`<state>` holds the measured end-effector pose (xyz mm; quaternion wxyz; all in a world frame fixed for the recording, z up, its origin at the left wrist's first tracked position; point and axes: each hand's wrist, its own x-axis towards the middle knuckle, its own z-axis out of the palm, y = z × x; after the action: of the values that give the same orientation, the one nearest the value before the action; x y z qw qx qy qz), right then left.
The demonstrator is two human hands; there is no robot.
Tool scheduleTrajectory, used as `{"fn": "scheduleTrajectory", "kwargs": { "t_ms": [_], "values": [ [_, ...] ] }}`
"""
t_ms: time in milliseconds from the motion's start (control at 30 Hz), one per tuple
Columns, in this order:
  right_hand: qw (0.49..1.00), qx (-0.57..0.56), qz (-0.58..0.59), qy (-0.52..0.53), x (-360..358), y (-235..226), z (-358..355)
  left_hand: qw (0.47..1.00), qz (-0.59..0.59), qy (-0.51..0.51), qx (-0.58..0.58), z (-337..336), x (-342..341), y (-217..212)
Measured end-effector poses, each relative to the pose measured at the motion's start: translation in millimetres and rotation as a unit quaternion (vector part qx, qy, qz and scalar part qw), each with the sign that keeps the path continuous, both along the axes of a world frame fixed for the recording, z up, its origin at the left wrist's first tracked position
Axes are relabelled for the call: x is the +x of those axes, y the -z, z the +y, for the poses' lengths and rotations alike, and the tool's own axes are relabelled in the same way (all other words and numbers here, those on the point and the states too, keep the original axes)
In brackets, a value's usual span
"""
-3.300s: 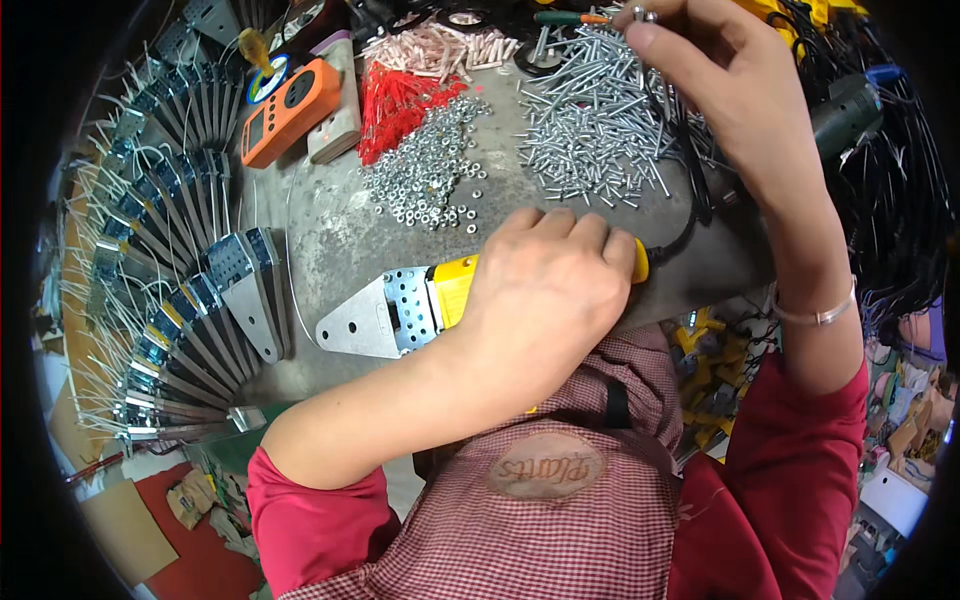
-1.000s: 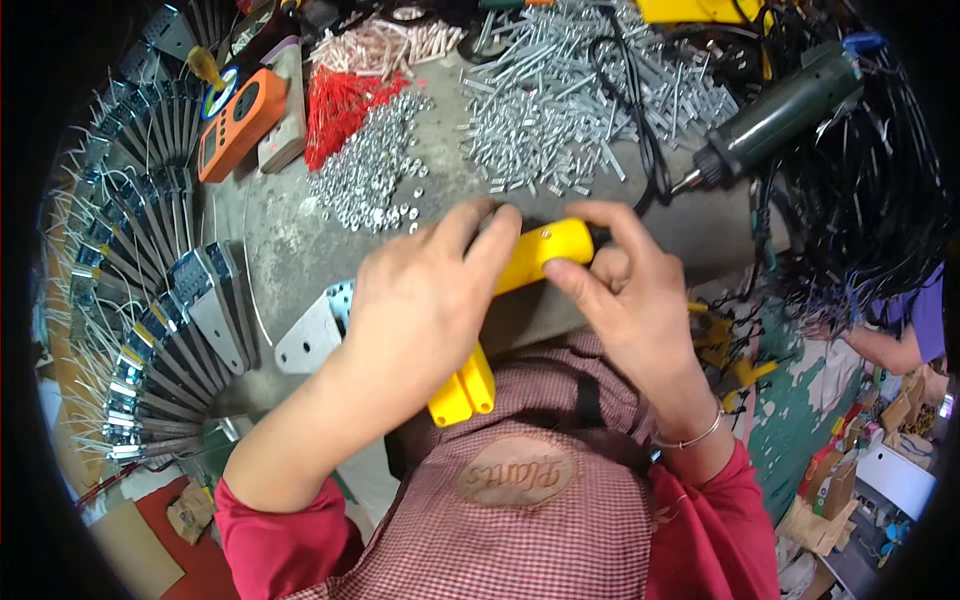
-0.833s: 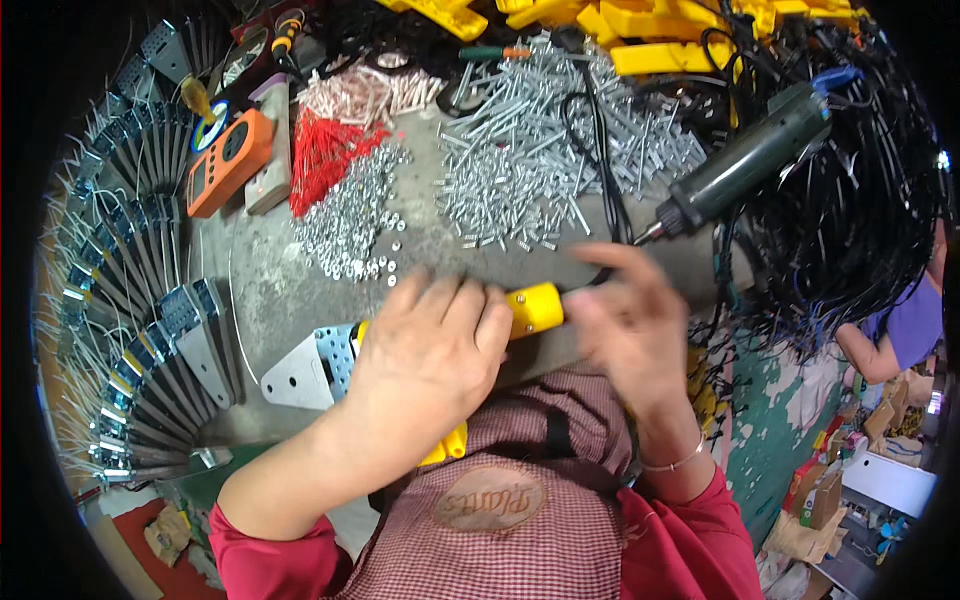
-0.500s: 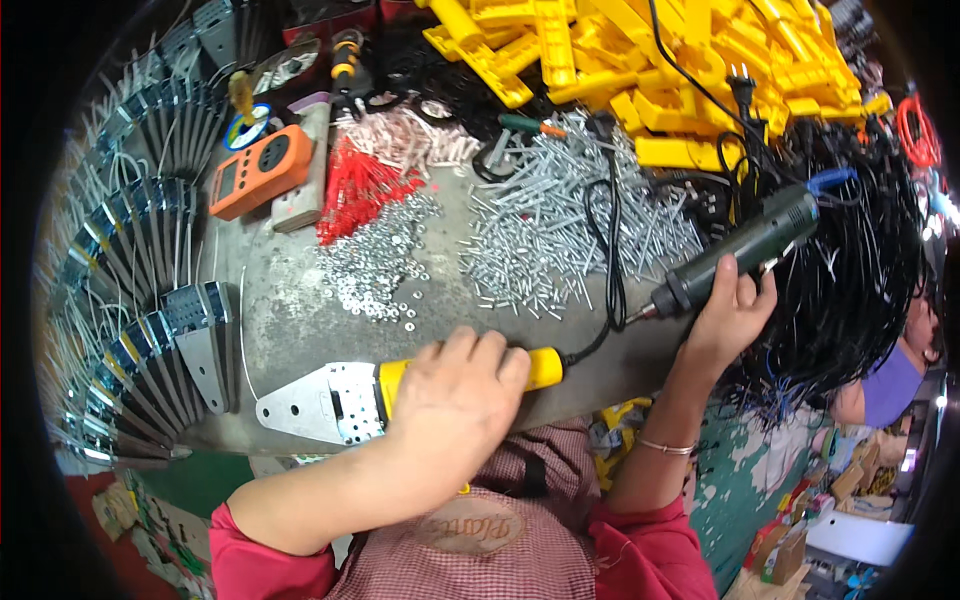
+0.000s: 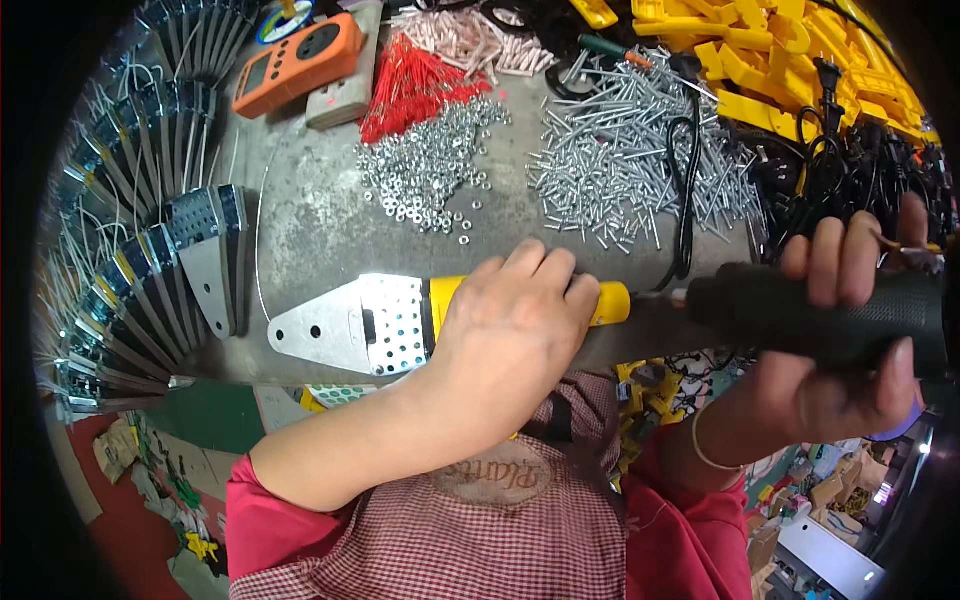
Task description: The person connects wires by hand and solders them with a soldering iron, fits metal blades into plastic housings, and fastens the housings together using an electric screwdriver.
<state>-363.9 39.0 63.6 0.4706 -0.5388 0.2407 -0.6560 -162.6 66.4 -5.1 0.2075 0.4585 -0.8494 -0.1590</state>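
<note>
A pipe welder (image 5: 398, 325) lies level at the table's front edge, its tapered metal plate and perforated guard pointing left. My left hand (image 5: 520, 320) wraps over its yellow handle from above. In my right hand (image 5: 805, 395) is a dark green electric screwdriver (image 5: 770, 310), held level with its fingers round the body. The driver's bit points left at the right end of the yellow handle; blur there hides whether they touch. A black cord (image 5: 685, 200) loops just behind that end.
Behind my hands are heaps of long screws (image 5: 640, 160), small nuts (image 5: 425, 170) and red leads (image 5: 420, 85). An orange multimeter (image 5: 300, 65) lies at the back left. Rows of metal welder heads (image 5: 150, 285) line the left. Yellow handle shells (image 5: 770, 50) and black plug cords (image 5: 870, 160) fill the back right.
My right hand has swung the electric screwdriver from a slant down to level, its bit now at the handle's end. My left hand keeps its hold. The whole view has shifted.
</note>
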Motion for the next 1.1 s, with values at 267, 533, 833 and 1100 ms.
{"fn": "scheduleTrajectory", "kwargs": {
  "t_ms": [267, 533, 833, 1100],
  "values": [
    [0.994, -0.009, 0.1, -0.03, 39.5, 21.7, -8.7, 1.0, 0.002, -0.006, 0.018, 2.3, 3.7, 4.5],
    [0.984, -0.061, 0.101, -0.135, 37.2, 29.6, -17.0, 0.998, 0.065, -0.008, -0.01, 7.0, 3.3, 10.0],
    [0.996, -0.025, 0.036, -0.072, 20.7, 18.9, 11.6, 0.998, 0.069, -0.007, 0.004, 0.6, 2.2, 9.8],
    [0.983, -0.053, 0.087, -0.151, 31.2, 26.2, 4.0, 1.0, -0.007, -0.012, -0.003, 2.8, 0.6, 5.1]
  ]
}}
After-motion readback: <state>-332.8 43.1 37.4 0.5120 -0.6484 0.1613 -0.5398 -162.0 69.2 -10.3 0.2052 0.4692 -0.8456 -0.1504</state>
